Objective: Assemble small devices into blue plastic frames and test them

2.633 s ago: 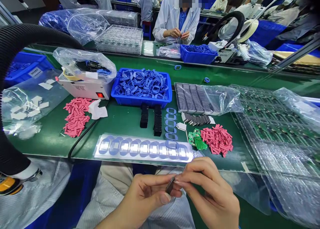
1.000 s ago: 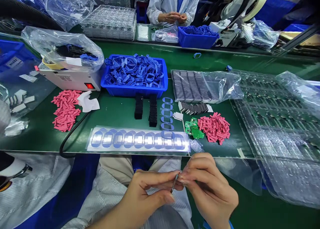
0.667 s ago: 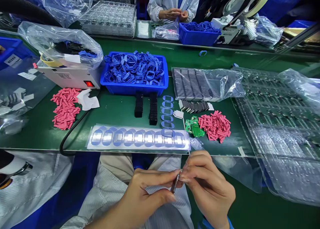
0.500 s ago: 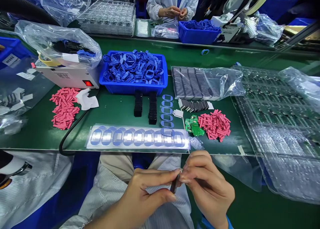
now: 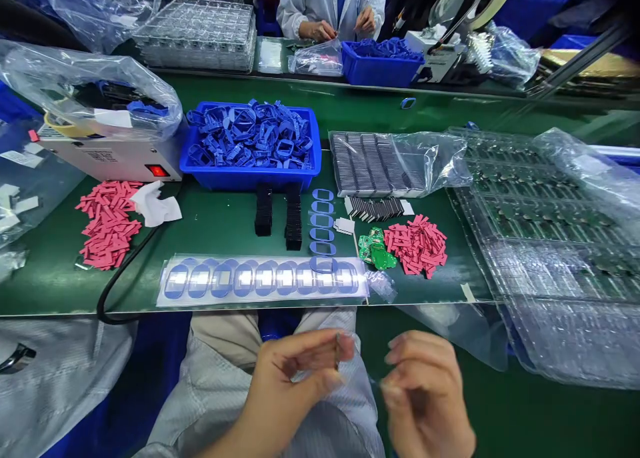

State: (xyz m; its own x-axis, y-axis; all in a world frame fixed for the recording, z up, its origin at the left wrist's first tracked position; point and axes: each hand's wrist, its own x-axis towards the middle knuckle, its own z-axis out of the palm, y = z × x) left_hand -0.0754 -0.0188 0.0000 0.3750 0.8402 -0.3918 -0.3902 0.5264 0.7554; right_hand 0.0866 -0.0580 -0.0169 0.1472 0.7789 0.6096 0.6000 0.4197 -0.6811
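Observation:
My left hand (image 5: 300, 371) pinches a small thin dark piece (image 5: 337, 351) between thumb and fingers, above my lap. It is turned nearly edge-on, so its kind does not show. Just right of it, my right hand (image 5: 425, 388) is apart from the piece, somewhat blurred, with thumb and forefinger brought together. A faint clear trace shows at those fingertips; I cannot make out what it is. Nearest on the bench beyond the hands lie a sheet of blue oval rings (image 5: 260, 278), green circuit boards (image 5: 377, 250) and a heap of pink strips (image 5: 417, 245).
Behind stands a blue bin (image 5: 250, 178) of blue plastic frames. Two stacks of black pieces (image 5: 293, 221) are in front of it. Bagged dark parts (image 5: 380, 165) and clear trays (image 5: 550, 278) lie to the right. A co-worker (image 5: 333, 11) sits across the bench.
My right hand has moved away from the dark piece, to the right and slightly down. My left hand keeps its hold. The co-worker's hands have parted. The view has shifted slightly.

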